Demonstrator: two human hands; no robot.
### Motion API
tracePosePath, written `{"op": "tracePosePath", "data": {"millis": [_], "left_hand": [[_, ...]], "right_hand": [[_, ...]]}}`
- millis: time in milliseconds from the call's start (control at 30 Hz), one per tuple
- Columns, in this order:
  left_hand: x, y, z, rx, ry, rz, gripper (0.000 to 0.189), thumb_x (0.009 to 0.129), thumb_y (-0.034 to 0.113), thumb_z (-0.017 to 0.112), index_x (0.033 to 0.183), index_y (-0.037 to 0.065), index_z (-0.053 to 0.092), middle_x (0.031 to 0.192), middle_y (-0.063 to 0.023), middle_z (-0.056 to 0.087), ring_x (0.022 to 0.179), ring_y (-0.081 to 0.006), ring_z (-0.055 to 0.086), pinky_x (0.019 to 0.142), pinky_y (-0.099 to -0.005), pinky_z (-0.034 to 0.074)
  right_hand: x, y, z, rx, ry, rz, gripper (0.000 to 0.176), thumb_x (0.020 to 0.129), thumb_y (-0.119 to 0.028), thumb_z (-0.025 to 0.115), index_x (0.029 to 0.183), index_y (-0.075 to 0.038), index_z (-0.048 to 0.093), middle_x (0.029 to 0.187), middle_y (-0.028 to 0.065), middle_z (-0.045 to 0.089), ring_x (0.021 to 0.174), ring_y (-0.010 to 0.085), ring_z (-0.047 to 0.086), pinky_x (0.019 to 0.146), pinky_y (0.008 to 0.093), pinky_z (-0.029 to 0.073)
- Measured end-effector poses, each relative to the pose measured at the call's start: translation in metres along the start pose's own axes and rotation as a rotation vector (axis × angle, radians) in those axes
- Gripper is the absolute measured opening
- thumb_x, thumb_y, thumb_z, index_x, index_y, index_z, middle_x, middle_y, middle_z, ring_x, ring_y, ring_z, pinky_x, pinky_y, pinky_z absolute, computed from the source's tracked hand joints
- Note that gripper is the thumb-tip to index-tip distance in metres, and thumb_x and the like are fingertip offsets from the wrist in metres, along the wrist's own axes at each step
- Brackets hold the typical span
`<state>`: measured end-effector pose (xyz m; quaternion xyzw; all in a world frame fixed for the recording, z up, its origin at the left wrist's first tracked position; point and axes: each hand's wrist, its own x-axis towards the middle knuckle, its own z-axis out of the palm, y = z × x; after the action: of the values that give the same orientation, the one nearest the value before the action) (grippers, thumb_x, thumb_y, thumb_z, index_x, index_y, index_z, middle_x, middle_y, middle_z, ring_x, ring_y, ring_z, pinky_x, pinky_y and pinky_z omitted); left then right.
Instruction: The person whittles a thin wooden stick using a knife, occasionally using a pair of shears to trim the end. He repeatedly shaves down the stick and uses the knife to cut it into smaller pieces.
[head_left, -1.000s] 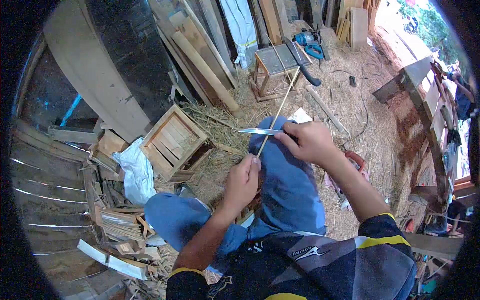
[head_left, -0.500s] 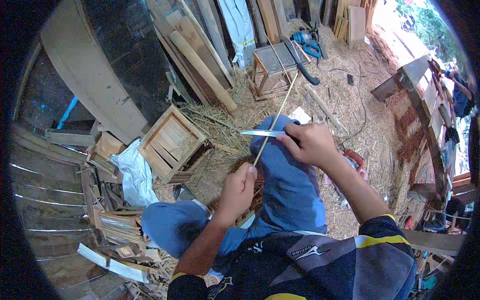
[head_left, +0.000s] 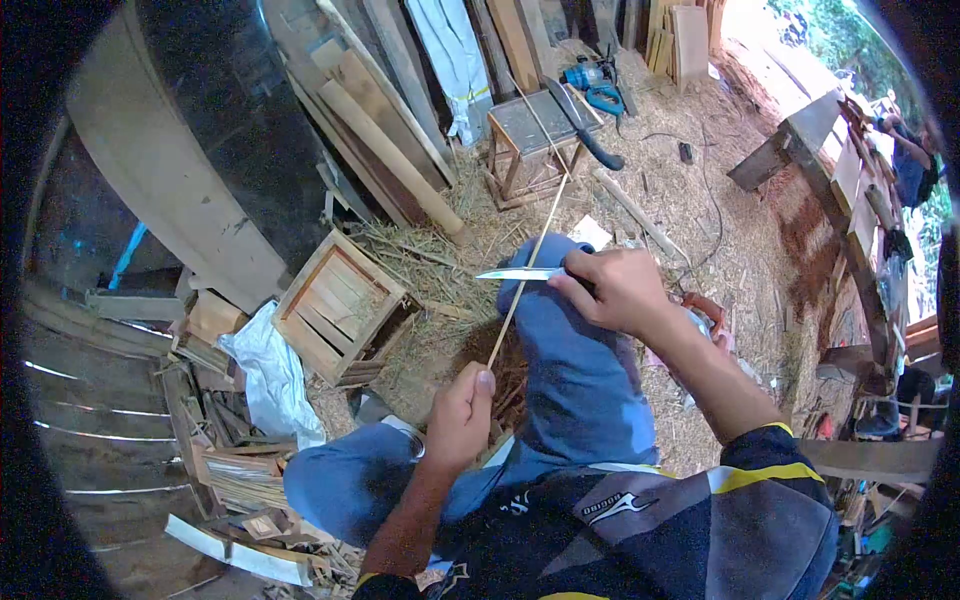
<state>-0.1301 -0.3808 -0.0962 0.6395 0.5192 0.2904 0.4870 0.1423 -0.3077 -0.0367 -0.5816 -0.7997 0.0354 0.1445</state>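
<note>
Your left hand point(head_left: 460, 415) pinches the lower end of the stick point(head_left: 508, 320) just below your raised knee point(head_left: 565, 340), and your right hand point(head_left: 612, 290), closed round the knife point(head_left: 515, 273), holds its blade across the stick just above that knee: a slip there would likely carry the edge into the knee or snap the stick.

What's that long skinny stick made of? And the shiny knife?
The long thin pale stick looks like bamboo or split wood: it is straw-yellow, matt and fibrous-looking. The shiny silver knife blade looks like bare polished metal, probably steel, since it glints brightly.
</note>
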Motion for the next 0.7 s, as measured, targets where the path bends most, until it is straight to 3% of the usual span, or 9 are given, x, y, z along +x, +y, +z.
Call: {"op": "tracePosePath", "data": {"millis": [100, 200, 467, 700], "left_hand": [[-0.006, -0.006, -0.003, 0.019, -0.041, -0.106, 0.027, 0.109, 0.022, 0.047, 0.095, 0.001, 0.057, 0.072, -0.0177, 0.057, 0.065, -0.0313, 0.061, 0.064, -0.0421, 0.047], [-0.015, -0.004, -0.009, 0.047, -0.018, -0.031, 0.028, 0.109, 0.022, 0.047, 0.093, 0.001, 0.057, 0.072, -0.0162, 0.056, 0.065, -0.0297, 0.06, 0.064, -0.0414, 0.047], [-0.037, -0.014, -0.015, 0.043, -0.017, -0.086, 0.03, 0.107, 0.021, 0.046, 0.087, 0.002, 0.058, 0.071, -0.0152, 0.057, 0.064, -0.0291, 0.06, 0.063, -0.0404, 0.047], [-0.087, -0.033, -0.02, 0.181, -0.038, -0.183, 0.032, 0.107, 0.021, 0.046, 0.088, 0.0, 0.059, 0.073, -0.0182, 0.062, 0.066, -0.0332, 0.065, 0.062, -0.0427, 0.049]], "right_hand": [[-0.001, 0.001, 0.001, 0.006, 0.01, 0.005, 0.039, 0.097, -0.046, 0.061, 0.08, -0.011, 0.064, 0.064, 0.0166, 0.064, 0.06, 0.0385, 0.066, 0.054, 0.0512, 0.051], [-0.002, 0.003, 0.003, 0.015, 0.013, 0.02, 0.039, 0.097, -0.047, 0.061, 0.082, -0.011, 0.066, 0.065, 0.0171, 0.065, 0.061, 0.0387, 0.067, 0.055, 0.0512, 0.051], [-0.006, 0.004, 0.0, 0.02, -0.003, 0.069, 0.038, 0.098, -0.046, 0.059, 0.084, -0.01, 0.065, 0.065, 0.0167, 0.064, 0.062, 0.0396, 0.066, 0.057, 0.0514, 0.051], [-0.001, 0.02, 0.002, 0.09, -0.04, 0.298, 0.046, 0.1, -0.053, 0.051, 0.093, -0.012, 0.071, 0.074, 0.0188, 0.068, 0.071, 0.0414, 0.068, 0.064, 0.0524, 0.053]]}}
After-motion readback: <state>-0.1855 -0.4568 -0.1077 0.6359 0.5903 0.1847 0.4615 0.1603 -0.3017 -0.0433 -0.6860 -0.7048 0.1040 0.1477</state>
